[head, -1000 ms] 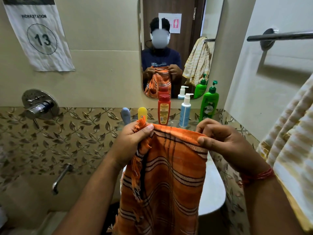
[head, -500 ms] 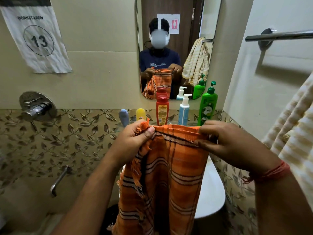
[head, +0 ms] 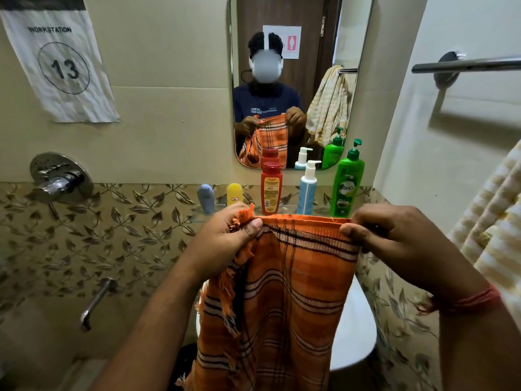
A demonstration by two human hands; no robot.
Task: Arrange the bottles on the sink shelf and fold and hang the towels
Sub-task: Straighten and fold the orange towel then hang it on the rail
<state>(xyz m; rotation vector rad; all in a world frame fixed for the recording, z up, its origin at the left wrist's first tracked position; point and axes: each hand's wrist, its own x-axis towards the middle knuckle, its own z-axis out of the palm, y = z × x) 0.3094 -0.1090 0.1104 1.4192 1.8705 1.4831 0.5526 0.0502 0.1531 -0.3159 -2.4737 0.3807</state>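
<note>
A: Towel (head: 282,300), orange and striped, is held up over the white sink (head: 358,334); its top edge is pinched at one corner by the left hand (head: 225,235), thumb pressed against curled fingers beside the frayed fringe, and at the other corner by the right hand (head: 394,238), thumb over the fold.

B: And the bottles?

A: Five are lined up on the shelf (head: 197,218) under the mirror (head: 287,80): a grey bottle (head: 205,198), a yellow bottle (head: 234,194), a red bottle (head: 271,190), a blue pump bottle (head: 307,190) and a green pump bottle (head: 347,184). That part appears done.

B: What could be spoiled from here?

A: The layers look uneven near the fringe, so a crooked fold may be produced if the edges are not squared. If either pinch is loosened, the cloth could be dropped into the sink. The rail (head: 465,64) is well to the right and a striped yellow towel (head: 490,221) already hangs there; it could be dragged off during hanging, or the nearby bottles knocked by a swing.
</note>
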